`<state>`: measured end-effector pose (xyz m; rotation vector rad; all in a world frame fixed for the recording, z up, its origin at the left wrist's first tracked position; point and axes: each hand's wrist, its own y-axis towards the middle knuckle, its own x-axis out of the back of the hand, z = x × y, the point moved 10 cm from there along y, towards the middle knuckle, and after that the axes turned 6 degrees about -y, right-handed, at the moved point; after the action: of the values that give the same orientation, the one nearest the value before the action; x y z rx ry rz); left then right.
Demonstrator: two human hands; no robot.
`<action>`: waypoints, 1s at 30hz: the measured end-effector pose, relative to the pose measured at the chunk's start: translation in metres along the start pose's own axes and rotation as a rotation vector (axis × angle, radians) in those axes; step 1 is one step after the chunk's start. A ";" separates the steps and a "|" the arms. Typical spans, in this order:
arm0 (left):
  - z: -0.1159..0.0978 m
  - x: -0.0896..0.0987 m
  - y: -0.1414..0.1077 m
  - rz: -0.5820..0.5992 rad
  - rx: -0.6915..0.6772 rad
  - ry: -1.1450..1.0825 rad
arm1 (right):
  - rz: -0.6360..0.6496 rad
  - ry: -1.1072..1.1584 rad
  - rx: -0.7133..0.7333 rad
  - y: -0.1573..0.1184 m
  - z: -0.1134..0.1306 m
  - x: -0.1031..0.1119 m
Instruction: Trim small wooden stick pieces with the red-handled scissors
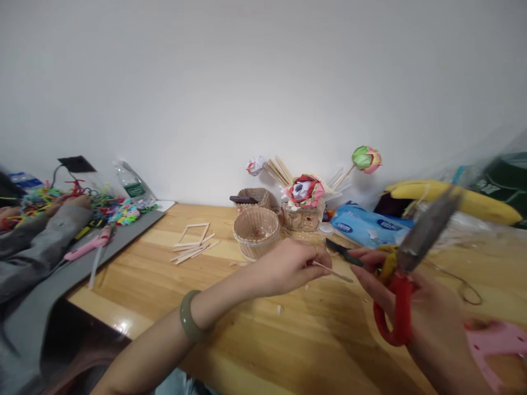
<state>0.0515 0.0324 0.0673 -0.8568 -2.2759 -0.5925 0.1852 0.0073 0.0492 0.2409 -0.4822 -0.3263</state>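
Pinches a stick in left hand, grips scissors in right hand — with one frame seemingly formed, loose sticks unused.

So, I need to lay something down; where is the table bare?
Bare wood runs between the loose sticks and the left forearm. It is also open between left and right forearms, bar scraps. It is crowded around the baskets, tissue pack and bananas, and by the yarn.

The desk lies open at its near side; round baskets and blue tissue pack block the back.
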 end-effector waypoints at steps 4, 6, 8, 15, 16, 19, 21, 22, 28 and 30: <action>0.006 0.010 -0.003 -0.150 0.082 -0.317 | 0.016 -0.026 -0.125 -0.005 -0.005 -0.004; 0.016 0.008 -0.002 -0.208 0.167 -0.496 | 0.021 -0.026 -0.116 -0.005 -0.004 -0.004; 0.025 0.005 0.000 -0.263 0.225 -0.671 | 0.082 -0.037 -0.067 -0.003 -0.002 -0.009; 0.038 -0.019 0.006 -0.381 0.296 -1.206 | 0.104 -0.018 0.004 0.002 -0.003 -0.019; 0.038 -0.021 0.006 -0.386 0.289 -1.234 | 0.113 -0.021 0.012 0.002 -0.003 -0.020; 0.037 -0.018 0.003 -0.424 0.259 -1.223 | 0.143 -0.040 0.022 -0.001 -0.004 -0.024; 0.034 -0.009 0.001 -0.462 0.221 -1.180 | 0.160 -0.042 0.026 -0.004 -0.005 -0.027; 0.033 -0.004 0.000 -0.475 0.201 -1.159 | 0.173 -0.040 0.035 -0.006 -0.005 -0.029; 0.018 0.013 -0.009 -0.494 0.136 -1.127 | 0.301 -0.020 0.121 -0.026 -0.002 -0.050; 0.014 0.012 -0.009 -0.463 0.134 -1.161 | 0.327 -0.024 0.132 -0.031 -0.005 -0.056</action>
<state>0.0326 0.0397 0.0639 -0.6683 -3.5704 -0.0716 0.1332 -0.0003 0.0125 0.2818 -0.5584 0.0216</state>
